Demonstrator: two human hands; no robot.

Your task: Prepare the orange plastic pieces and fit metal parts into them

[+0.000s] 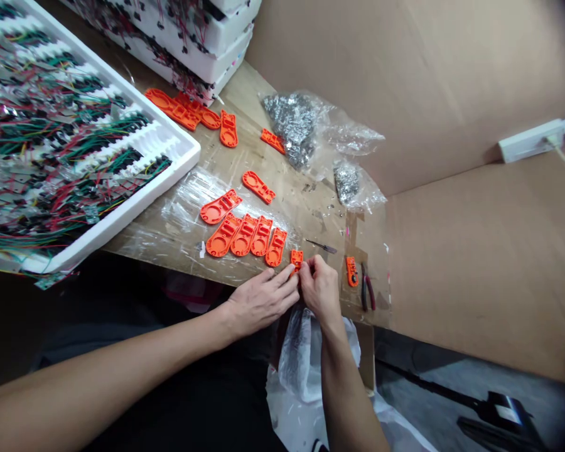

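At the table's front edge, my left hand (pixel 268 298) reaches its fingertips to a small orange plastic shell (pixel 296 255) and steadies it. My right hand (pixel 321 285) is closed in a pinch against the shell's right side; whatever its fingertips grip is hidden. To the left lies a row of orange shells, the nearest one (pixel 275 247) just beyond my left fingers. A thin dark screwdriver (pixel 321 245) rests behind my right hand. Right of that hand are another orange shell (pixel 352 271) with a dark round part and a pair of pliers (pixel 368 287).
A white foam tray (pixel 186 147) full of wired parts takes up the left, with stacked foam trays (pixel 233 56) behind. Clear bags of metal parts (pixel 294 122) sit at the back. Cardboard walls (pixel 428 81) close off the right. A plastic-lined box (pixel 301 358) stands below the edge.
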